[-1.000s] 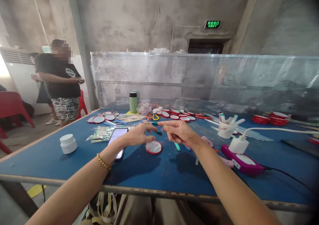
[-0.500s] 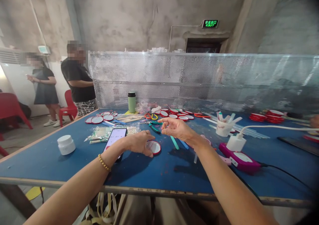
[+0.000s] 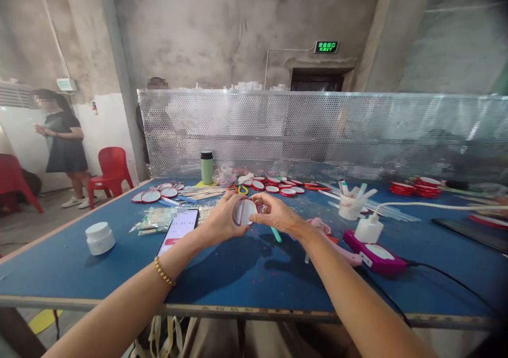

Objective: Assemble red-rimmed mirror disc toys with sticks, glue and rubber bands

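A small round white disc with a red rim (image 3: 244, 212) is held up above the blue table (image 3: 238, 273) between both hands. My left hand (image 3: 220, 221) grips its left edge with fingers curled around it. My right hand (image 3: 275, 215) pinches its right edge. A gold bead bracelet sits on my left wrist. A phone with a lit screen (image 3: 178, 230) lies on the table just left of my left hand. Teal and blue sticks (image 3: 277, 235) lie under my right hand.
Several more red-rimmed discs (image 3: 273, 184) lie at the back, others at the left (image 3: 153, 195) and far right (image 3: 420, 187). A white jar (image 3: 99, 237), green bottle (image 3: 206, 167), cup of sticks (image 3: 350, 204), purple device with white plug (image 3: 375, 252). A perforated metal screen (image 3: 317, 130) stands behind. One person stands at left.
My left hand picked the red-rimmed disc off the table and raised it. My right hand closed in onto its other edge. A person at the left walked behind the screen.
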{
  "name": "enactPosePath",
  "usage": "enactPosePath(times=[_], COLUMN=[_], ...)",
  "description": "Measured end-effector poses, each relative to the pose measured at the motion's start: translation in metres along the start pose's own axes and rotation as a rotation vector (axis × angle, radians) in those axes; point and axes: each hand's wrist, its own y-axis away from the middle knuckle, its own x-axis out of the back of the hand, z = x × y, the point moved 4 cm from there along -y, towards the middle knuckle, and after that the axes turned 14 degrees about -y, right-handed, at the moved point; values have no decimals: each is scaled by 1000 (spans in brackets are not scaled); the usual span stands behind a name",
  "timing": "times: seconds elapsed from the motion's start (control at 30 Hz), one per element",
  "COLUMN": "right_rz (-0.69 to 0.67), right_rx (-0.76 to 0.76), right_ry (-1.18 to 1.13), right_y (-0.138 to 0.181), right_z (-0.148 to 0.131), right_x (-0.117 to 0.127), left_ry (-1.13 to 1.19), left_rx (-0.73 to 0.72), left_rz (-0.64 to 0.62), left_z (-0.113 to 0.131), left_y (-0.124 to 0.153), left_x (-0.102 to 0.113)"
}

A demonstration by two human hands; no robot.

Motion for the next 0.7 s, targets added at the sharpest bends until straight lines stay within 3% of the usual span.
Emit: enactPosePath(times=[0.3,0.7], right_rz=[-20,-29], right_rx=[-21,15], right_ry=[-40,1], right_y=[2,1], right_z=[-1,1], right_x=[-10,-14], left_ry=[-126,-264], left_rx=[-11,-59], left_rz=[-7,-48], left_z=[-4,1], left_y=[4,6], left_x=[-12,-11])
